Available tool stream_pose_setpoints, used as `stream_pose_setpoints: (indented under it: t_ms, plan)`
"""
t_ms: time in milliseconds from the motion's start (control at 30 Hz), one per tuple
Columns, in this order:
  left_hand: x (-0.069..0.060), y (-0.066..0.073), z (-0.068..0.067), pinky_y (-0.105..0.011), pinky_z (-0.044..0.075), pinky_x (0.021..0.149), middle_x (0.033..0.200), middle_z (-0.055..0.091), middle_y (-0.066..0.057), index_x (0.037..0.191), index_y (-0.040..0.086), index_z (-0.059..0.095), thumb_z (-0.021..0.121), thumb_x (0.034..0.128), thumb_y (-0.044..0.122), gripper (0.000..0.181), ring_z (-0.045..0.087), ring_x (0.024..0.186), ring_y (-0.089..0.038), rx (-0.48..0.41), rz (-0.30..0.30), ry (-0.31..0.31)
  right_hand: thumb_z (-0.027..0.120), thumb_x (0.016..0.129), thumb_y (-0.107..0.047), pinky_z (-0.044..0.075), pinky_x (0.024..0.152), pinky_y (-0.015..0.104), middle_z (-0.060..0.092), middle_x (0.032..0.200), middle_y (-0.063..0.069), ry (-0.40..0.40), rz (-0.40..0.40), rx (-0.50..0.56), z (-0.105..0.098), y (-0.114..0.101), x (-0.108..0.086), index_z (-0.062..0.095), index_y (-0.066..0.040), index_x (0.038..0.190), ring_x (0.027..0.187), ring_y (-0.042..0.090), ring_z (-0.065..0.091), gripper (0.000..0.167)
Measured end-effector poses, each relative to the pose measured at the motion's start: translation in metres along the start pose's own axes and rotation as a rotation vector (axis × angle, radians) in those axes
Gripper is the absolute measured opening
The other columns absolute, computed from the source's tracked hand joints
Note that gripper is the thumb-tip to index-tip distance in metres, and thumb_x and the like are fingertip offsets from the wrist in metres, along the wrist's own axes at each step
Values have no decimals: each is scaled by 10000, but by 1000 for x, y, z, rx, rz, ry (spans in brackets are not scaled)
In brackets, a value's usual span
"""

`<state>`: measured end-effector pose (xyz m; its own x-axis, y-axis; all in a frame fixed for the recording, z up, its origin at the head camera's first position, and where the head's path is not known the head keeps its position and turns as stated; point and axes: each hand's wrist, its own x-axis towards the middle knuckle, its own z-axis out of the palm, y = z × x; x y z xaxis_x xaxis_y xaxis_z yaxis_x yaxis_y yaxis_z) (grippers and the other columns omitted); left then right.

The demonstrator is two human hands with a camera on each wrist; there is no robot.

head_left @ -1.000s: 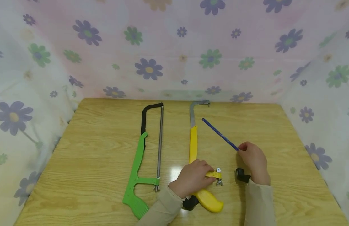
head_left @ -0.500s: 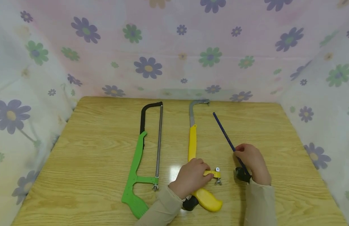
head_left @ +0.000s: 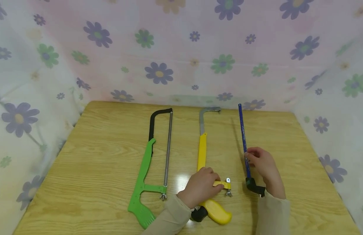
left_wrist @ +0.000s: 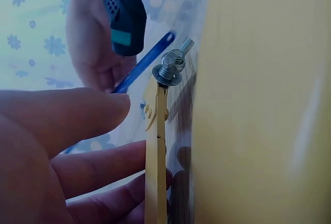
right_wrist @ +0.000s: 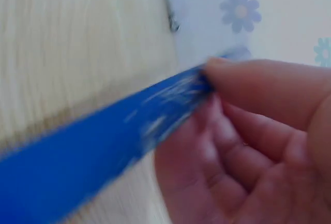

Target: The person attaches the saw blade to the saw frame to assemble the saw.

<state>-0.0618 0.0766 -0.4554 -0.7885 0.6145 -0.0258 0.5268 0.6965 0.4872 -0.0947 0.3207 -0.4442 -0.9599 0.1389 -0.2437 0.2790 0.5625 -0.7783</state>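
Observation:
Between thumb and fingers, my right hand (head_left: 264,168) pinches a long blue blade (head_left: 243,135) near its middle, held above the table and pointing away. The right wrist view shows the blade (right_wrist: 119,131) large and blurred beside the right hand (right_wrist: 248,146). My left hand (head_left: 199,187) grips the yellow hacksaw frame (head_left: 202,151) at its lower crossbar, which ends in a metal post and wing nut (head_left: 228,193). In the left wrist view, the left hand's fingers (left_wrist: 103,169) lie around the yellow bar (left_wrist: 156,172), with its bolt standing clear of the fingertips.
Left of the yellow frame lies a green hacksaw (head_left: 143,166) with a grey blade (head_left: 168,150) fitted. The wooden table (head_left: 105,156) reaches a flowered cloth (head_left: 181,78) at the back and sides. A black wrist device (head_left: 253,187) is by the right sleeve.
The blue blade has swung from a slant toward the left to nearly straight away, its far end moving right. The left hand stays on the yellow frame.

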Motion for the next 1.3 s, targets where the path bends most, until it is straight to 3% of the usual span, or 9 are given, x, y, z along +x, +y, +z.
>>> stream_pose_setpoints:
  t_ms: [167, 333, 467, 633, 933, 1133, 1300]
  plan:
    - [1, -1, 2, -172, 391, 578, 876, 543, 122, 931, 256, 680, 535, 848, 469, 271, 454, 763, -57, 19, 14, -3, 532, 888, -331, 500, 688, 276, 548, 1056, 101, 46, -33, 248, 10, -1, 4, 471, 20, 1183, 837, 93, 552, 462]
    - [1, -2, 0, -176, 390, 578, 860, 534, 125, 934, 258, 677, 543, 843, 467, 265, 450, 755, -58, 11, 11, -7, 587, 856, -296, 485, 691, 233, 576, 936, -16, 0, -15, 470, 22, -3, 12, 471, 11, 1142, 796, 76, 561, 435]
    - [0, -4, 1, -176, 395, 598, 871, 535, 129, 942, 265, 672, 547, 839, 473, 263, 457, 773, -57, 21, 6, -6, 589, 852, -325, 464, 702, 224, 585, 880, -64, -55, 38, 467, 31, -3, 18, 461, 9, 1159, 766, 65, 556, 471]
    - [1, -6, 5, -173, 394, 609, 892, 532, 133, 959, 287, 667, 541, 839, 482, 261, 457, 799, -52, 27, 16, -19, 580, 852, -352, 466, 713, 239, 585, 918, -25, -111, 96, 466, 37, 2, 24, 435, 18, 1205, 769, 83, 560, 532]
    - [3, -5, 3, -164, 379, 591, 884, 515, 134, 966, 289, 663, 526, 850, 481, 263, 436, 779, -42, 46, 25, -32, 588, 858, -295, 480, 685, 233, 596, 884, -47, -175, 68, 519, 32, 4, 32, 461, 3, 1159, 759, 79, 558, 443]
    - [3, -4, 0, -164, 377, 595, 888, 512, 123, 991, 275, 660, 519, 856, 475, 279, 433, 777, -46, 52, 34, -37, 598, 847, -318, 483, 696, 238, 594, 894, -43, -180, 68, 467, 34, 0, 31, 444, 24, 1194, 759, 77, 555, 512]
    - [1, -4, -1, -163, 374, 594, 880, 518, 118, 991, 265, 666, 529, 852, 468, 282, 436, 767, -46, 55, 33, -35, 599, 845, -317, 487, 699, 241, 597, 907, -36, -168, 79, 485, 36, -1, 33, 440, 17, 1198, 757, 76, 564, 512]
